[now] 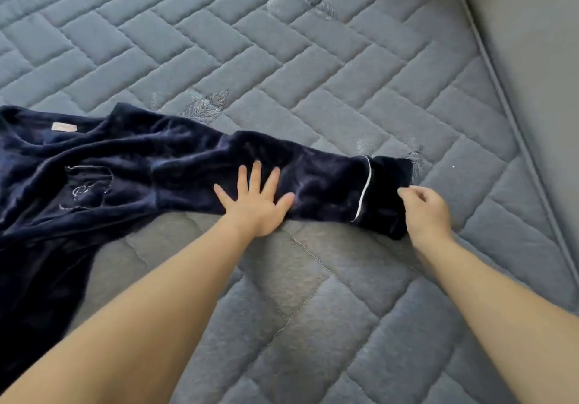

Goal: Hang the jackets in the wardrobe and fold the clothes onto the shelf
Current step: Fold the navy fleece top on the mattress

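Note:
A dark navy velvet pyjama top (94, 165) lies spread on the grey quilted mattress (282, 59), its body at the left and one sleeve stretched out to the right. The sleeve ends in a cuff (387, 190) with thin white piping. My left hand (255, 198) rests flat on the middle of the sleeve, fingers spread. My right hand (424, 212) pinches the end of the cuff between thumb and fingers. A chest pocket with pale embroidery and a small pink neck label show on the body. The garment's lower part runs out of view at the left edge.
The mattress fills nearly all the view. A raised grey padded bed edge (532, 59) runs along the right side, from the top down to the lower right.

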